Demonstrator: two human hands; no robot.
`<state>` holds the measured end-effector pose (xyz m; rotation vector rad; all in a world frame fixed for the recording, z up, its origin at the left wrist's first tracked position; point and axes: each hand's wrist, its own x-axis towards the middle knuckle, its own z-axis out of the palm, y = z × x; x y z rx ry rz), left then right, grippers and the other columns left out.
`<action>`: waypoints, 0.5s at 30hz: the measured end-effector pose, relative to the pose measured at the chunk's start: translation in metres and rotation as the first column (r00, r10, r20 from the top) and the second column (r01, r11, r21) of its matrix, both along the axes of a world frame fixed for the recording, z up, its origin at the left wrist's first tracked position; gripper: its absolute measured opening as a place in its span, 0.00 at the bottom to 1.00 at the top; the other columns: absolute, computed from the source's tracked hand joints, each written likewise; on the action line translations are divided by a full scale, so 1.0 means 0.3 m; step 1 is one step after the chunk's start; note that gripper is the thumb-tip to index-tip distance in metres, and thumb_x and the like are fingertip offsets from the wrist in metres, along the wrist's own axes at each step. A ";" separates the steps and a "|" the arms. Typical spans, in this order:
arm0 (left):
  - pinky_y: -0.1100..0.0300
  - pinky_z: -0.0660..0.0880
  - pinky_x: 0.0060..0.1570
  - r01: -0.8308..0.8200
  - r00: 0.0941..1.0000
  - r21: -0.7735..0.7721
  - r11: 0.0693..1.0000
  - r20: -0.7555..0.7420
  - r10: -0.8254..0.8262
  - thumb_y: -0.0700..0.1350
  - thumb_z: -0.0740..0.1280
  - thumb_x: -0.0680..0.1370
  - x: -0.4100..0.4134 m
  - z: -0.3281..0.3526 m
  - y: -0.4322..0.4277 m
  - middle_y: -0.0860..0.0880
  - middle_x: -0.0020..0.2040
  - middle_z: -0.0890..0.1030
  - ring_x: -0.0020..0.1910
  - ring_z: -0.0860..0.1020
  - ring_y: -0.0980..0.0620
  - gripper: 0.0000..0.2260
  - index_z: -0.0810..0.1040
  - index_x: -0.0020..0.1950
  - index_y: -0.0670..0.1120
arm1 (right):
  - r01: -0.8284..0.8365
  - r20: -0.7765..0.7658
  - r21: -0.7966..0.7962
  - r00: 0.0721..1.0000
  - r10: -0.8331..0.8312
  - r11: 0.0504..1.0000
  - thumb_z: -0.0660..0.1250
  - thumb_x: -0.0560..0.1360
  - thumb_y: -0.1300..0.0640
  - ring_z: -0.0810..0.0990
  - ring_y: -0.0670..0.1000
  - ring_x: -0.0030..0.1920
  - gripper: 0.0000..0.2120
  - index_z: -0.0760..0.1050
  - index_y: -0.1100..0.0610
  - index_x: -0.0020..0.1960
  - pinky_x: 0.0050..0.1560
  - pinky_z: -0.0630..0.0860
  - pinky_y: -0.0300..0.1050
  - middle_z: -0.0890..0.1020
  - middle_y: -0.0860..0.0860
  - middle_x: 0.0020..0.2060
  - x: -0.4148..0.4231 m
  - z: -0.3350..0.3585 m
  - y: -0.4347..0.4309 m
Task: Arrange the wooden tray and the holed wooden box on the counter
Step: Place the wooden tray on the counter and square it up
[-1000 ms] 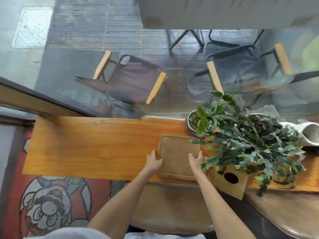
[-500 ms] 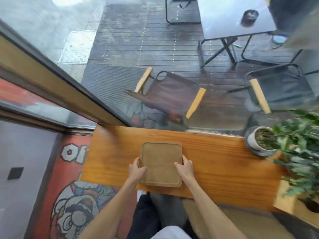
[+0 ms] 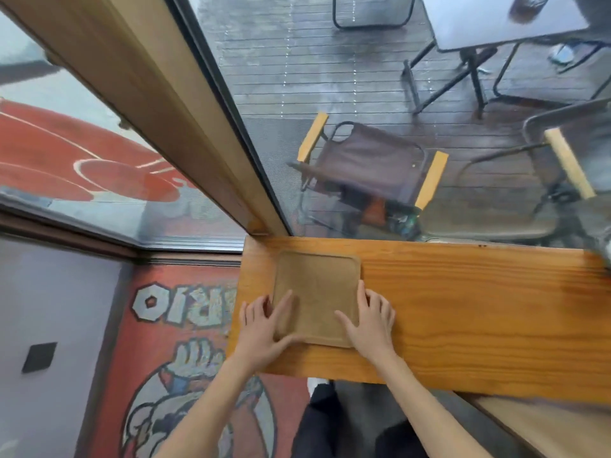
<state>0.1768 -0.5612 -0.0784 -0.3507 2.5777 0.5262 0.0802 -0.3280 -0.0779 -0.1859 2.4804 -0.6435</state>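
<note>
A square, shallow wooden tray [image 3: 315,285] with rounded corners lies flat near the left end of the orange wooden counter [image 3: 463,309]. My left hand [image 3: 264,328] grips the tray's near left corner, thumb laid on the tray's surface. My right hand [image 3: 370,320] holds its near right corner, fingers along the right edge and thumb on top. The holed wooden box is out of view.
A window pane runs along the counter's far edge, with a slanted wooden frame post [image 3: 185,127] meeting the counter's far left corner. Outside stand a folding chair [image 3: 367,166] and a table [image 3: 496,18]. The counter's left edge drops off beside a red mural wall [image 3: 185,342].
Both hands have slid the tray leftward along the counter, from beside the plants and holed box to the left end. The plants and box have left the view.
</note>
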 end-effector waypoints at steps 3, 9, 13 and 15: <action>0.36 0.39 0.75 0.204 0.967 -0.069 0.977 -0.144 -0.212 0.77 0.54 0.72 0.081 -0.067 -0.048 0.40 0.82 0.47 0.80 0.48 0.41 0.41 0.47 0.80 0.62 | -0.327 -0.185 0.143 0.918 0.350 0.934 0.52 0.71 0.24 0.48 0.58 0.79 0.48 0.43 0.50 0.81 0.76 0.41 0.65 0.54 0.55 0.78 0.079 -0.084 0.084; 0.39 0.51 0.77 0.090 0.940 -0.008 0.996 -0.330 -0.088 0.68 0.59 0.78 0.134 -0.142 -0.043 0.45 0.81 0.56 0.80 0.56 0.44 0.35 0.60 0.80 0.52 | -0.403 -0.272 0.187 0.855 0.441 0.896 0.56 0.71 0.25 0.52 0.60 0.80 0.43 0.55 0.47 0.79 0.75 0.50 0.71 0.56 0.58 0.79 0.106 -0.122 0.113; 0.39 0.55 0.76 0.061 0.918 -0.100 0.993 -0.386 -0.095 0.65 0.58 0.78 0.152 -0.179 -0.029 0.44 0.81 0.59 0.79 0.59 0.43 0.34 0.62 0.79 0.49 | -0.361 -0.326 0.179 0.856 0.402 0.915 0.57 0.71 0.26 0.53 0.58 0.80 0.42 0.57 0.46 0.79 0.75 0.51 0.70 0.57 0.56 0.79 0.118 -0.137 0.112; 0.38 0.57 0.75 0.073 0.913 -0.126 0.989 -0.392 -0.117 0.63 0.58 0.79 0.153 -0.189 -0.024 0.43 0.81 0.59 0.79 0.59 0.42 0.32 0.61 0.80 0.50 | -0.340 -0.355 0.179 0.853 0.383 0.923 0.57 0.72 0.26 0.54 0.57 0.80 0.41 0.58 0.46 0.78 0.75 0.52 0.69 0.59 0.55 0.79 0.118 -0.150 0.115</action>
